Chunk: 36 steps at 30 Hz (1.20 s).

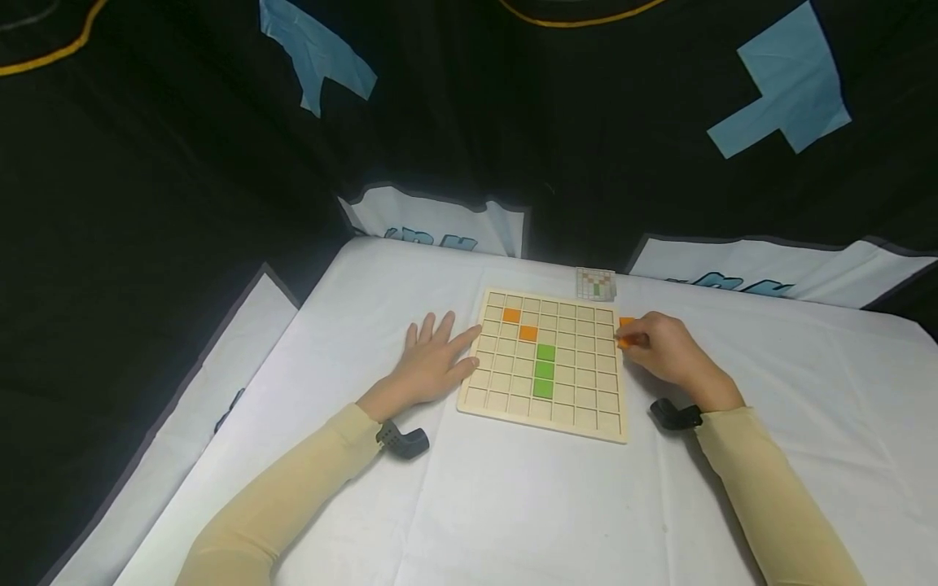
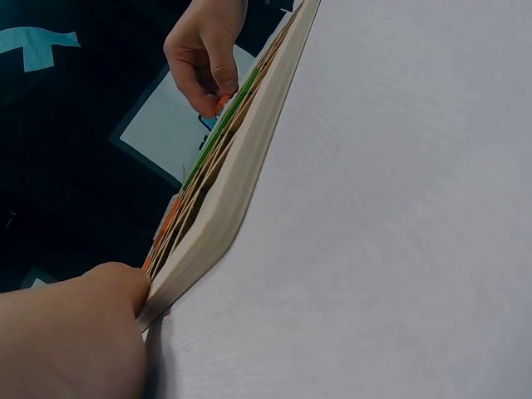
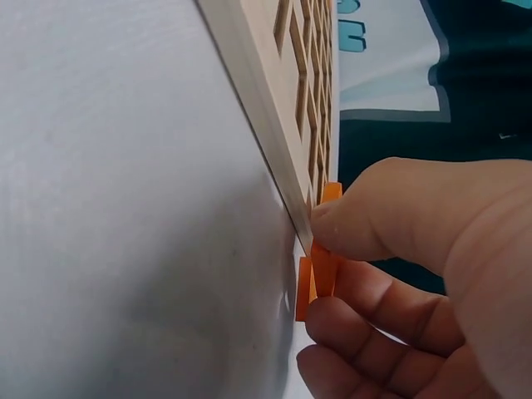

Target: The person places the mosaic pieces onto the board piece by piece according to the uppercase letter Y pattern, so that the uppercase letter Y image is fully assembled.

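A square wooden grid board (image 1: pixel 579 399) lies on the white table. Two orange tiles (image 1: pixel 511 315) sit diagonally in its upper left cells, and three green tiles (image 1: pixel 545 370) form a column near its middle. My left hand (image 1: pixel 428 365) is spread at the board's left side, thumb and index fingertip on its edge. By the right edge, my right hand (image 1: pixel 663 348) pinches an orange tile (image 3: pixel 326 270) between thumb and fingers. Another orange tile (image 3: pixel 303 288) shows just behind it in the right wrist view, beside the board.
A small pattern card (image 1: pixel 596 285) showing a coloured grid lies behind the board's far right corner. Black curtain (image 1: pixel 469 122) with blue tape hangs behind the white tabletop (image 1: pixel 528 505). Dark wrist cameras (image 1: pixel 403 442) are strapped to both wrists.
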Motion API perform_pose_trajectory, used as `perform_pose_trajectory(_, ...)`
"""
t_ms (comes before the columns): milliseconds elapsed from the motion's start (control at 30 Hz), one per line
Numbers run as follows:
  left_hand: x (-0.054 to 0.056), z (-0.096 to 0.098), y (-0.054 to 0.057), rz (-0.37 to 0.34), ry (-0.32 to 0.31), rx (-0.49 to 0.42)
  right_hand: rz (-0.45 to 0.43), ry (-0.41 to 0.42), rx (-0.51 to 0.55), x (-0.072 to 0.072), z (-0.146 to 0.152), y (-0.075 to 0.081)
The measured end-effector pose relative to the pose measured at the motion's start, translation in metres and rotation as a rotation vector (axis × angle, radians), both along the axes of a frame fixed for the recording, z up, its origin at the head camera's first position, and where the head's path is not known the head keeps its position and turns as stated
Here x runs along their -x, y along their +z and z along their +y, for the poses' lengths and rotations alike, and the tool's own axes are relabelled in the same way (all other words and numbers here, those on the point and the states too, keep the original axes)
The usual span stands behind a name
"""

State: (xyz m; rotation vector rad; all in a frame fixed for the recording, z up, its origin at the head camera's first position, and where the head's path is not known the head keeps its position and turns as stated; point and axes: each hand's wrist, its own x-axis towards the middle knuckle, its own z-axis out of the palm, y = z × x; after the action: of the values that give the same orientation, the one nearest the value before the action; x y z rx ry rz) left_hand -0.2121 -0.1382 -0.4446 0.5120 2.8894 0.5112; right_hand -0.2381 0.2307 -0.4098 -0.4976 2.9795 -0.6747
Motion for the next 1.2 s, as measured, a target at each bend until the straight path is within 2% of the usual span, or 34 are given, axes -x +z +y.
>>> perform_pose_trajectory(600,-0.001,-0.001,-0.001,0.003,-0.005,-0.012,0.029,0.098,0.031,0.008,-0.024,0.005)
perform_pose_trajectory(1000,0.0,-0.002,-0.004,0.01,0.0,-0.015,0.054,0.186,0.054,0.016,-0.049,0.002)
perform_pose_trajectory(1200,0.0,-0.002,-0.004,0.015,-0.001,-0.017,0.047,0.195,0.046,0.018,-0.057,0.001)
